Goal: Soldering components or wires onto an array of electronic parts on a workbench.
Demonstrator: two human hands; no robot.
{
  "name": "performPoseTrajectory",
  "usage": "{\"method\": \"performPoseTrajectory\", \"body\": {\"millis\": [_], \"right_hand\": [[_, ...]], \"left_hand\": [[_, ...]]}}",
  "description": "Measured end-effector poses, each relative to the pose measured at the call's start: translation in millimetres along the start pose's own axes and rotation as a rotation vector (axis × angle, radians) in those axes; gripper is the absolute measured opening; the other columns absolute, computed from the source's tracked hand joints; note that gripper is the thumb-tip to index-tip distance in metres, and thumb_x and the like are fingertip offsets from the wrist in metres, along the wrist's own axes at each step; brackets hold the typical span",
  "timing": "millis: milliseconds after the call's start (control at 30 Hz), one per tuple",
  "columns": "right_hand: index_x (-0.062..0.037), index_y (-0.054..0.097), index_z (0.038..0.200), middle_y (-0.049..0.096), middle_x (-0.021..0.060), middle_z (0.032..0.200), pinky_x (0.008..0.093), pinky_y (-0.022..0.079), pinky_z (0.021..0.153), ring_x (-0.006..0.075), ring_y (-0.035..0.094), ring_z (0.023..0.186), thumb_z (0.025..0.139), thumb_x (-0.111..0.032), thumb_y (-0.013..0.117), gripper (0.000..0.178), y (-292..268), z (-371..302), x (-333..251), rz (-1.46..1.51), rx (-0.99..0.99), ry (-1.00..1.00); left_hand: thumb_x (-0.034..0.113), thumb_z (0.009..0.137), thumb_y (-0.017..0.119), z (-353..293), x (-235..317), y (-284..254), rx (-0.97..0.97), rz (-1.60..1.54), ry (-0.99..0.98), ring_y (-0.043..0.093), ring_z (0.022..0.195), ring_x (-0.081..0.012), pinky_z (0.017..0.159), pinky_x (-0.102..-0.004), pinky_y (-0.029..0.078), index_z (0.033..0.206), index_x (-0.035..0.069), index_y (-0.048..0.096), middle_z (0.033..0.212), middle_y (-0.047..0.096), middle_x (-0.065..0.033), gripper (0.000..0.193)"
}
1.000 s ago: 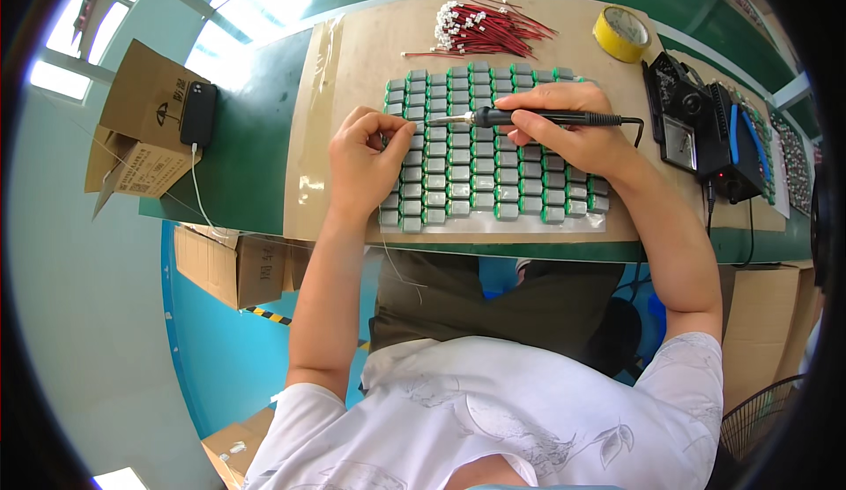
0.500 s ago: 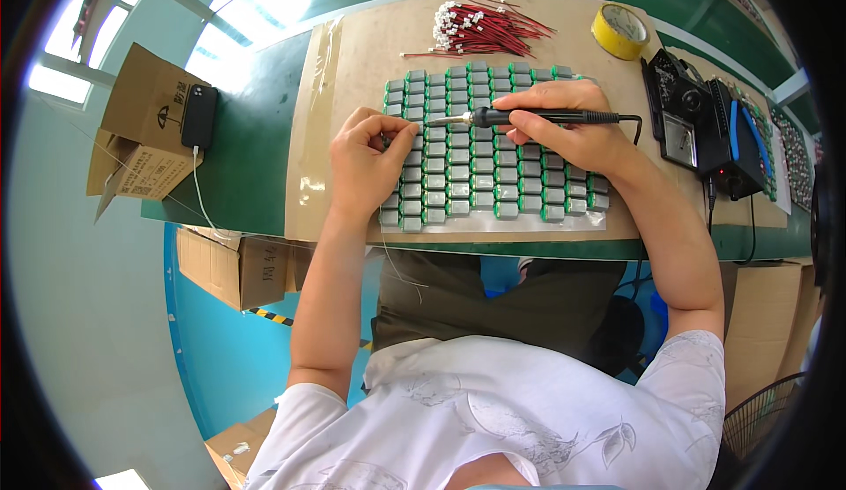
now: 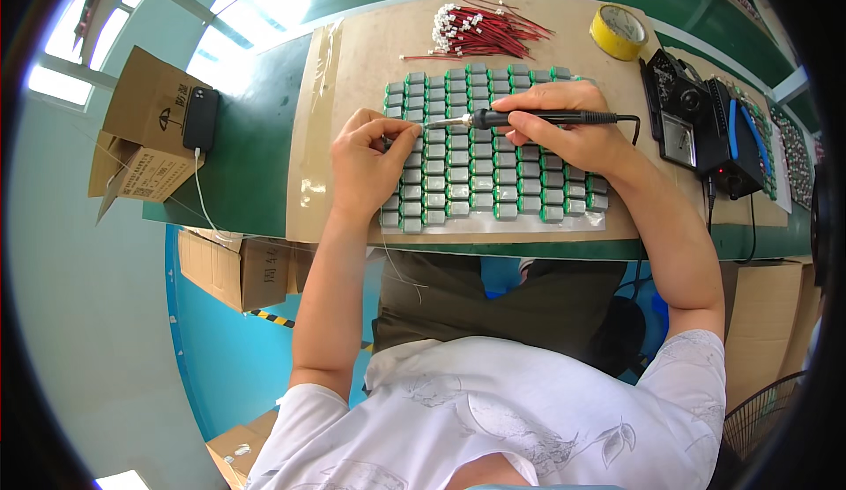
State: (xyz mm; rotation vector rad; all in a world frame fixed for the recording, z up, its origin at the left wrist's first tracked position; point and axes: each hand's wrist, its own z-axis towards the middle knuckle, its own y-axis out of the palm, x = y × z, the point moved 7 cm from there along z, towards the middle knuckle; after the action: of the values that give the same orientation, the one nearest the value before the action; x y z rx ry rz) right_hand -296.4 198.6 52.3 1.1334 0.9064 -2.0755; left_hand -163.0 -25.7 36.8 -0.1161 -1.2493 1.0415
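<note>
My right hand [image 3: 568, 122] grips a black soldering iron [image 3: 548, 117], its metal tip pointing left. The tip meets the left part of a block of rows of small grey-and-green battery packs [image 3: 458, 174], close to my left fingertips. My left hand [image 3: 368, 160] is closed in a pinch over the left columns of the packs. A thin solder wire [image 3: 393, 263] trails from it down past the table edge; its end at the fingertips is too small to make out.
Red wire leads with white connectors [image 3: 480, 32] lie in a heap behind the packs. At the right stand a yellow tape roll [image 3: 619, 32] and a black soldering station [image 3: 736, 137]. An open carton [image 3: 141, 133] with a black phone [image 3: 201, 118] leaning on it is at the left.
The iron's tip and my left fingertips have shifted only very slightly. Both hands keep their hold.
</note>
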Motion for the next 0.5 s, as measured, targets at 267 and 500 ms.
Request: {"method": "performPoseTrajectory", "body": {"millis": [267, 500], "right_hand": [[0.0038, 0.076, 0.117, 0.079, 0.0118, 0.092, 0.0239, 0.06, 0.074, 0.0145, 0.077, 0.08, 0.097, -0.003, 0.068, 0.022, 1, 3, -2, 0.046, 0.025, 0.043], [0.0023, 0.077, 0.118, 0.079, 0.0137, 0.093, 0.0279, 0.06, 0.069, 0.0149, 0.075, 0.075, 0.097, -0.006, 0.071, 0.024, -1, 2, -11, -0.035, 0.001, -0.083]], "left_hand": [[0.013, 0.092, 0.081, 0, -15, -12, 0.116, -0.19, -0.102, 0.052, 0.068, -0.006, 0.061, -0.0261, 0.044, 0.094, 0.001, 0.077, 0.081, 0.066, 0.0018, 0.013], [0.015, 0.099, 0.077, -20, -16, -31, 0.243, -0.434, -0.304, 0.046, 0.053, -0.002, 0.048, -0.0206, 0.031, 0.086, 0.005, 0.061, 0.066, 0.056, 0.0037, 0.023]]}}
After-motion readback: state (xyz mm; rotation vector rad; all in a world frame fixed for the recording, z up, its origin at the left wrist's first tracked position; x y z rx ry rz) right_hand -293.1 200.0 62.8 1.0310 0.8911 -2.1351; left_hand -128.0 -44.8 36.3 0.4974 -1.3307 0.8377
